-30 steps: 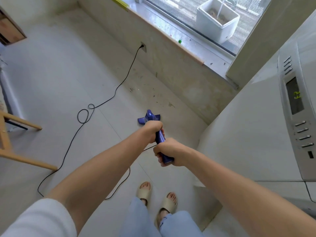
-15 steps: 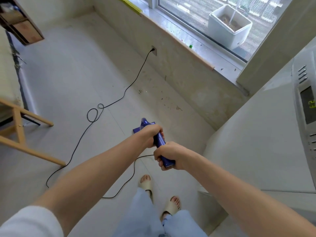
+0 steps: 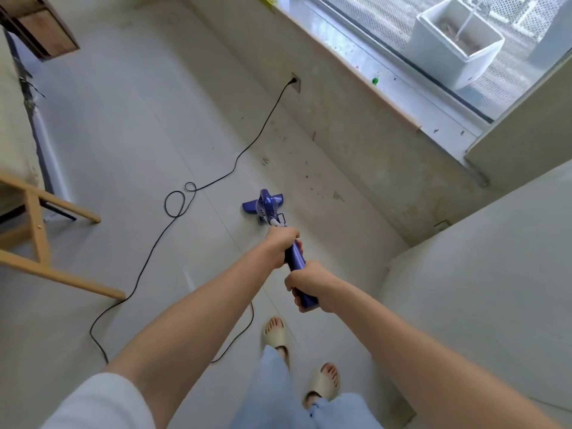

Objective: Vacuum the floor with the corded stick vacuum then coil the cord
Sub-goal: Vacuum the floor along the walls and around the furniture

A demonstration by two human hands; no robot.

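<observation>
The blue stick vacuum [image 3: 268,209] is being held on the pale floor [image 3: 123,134], its head lying just near the foot of the low wall [image 3: 356,150] under the window; open floor is being left to the left and far side, bounded by a wooden frame [image 3: 37,230] at the left edge and a white cabinet [image 3: 479,258] on the right. The left hand [image 3: 283,246] is being kept closed around the handle farther along, the right hand [image 3: 309,284] closed around its near end. The cord [image 3: 173,205] is being trailed in loops from the wall socket [image 3: 295,82]; part of it is being hidden behind the left forearm.
</observation>
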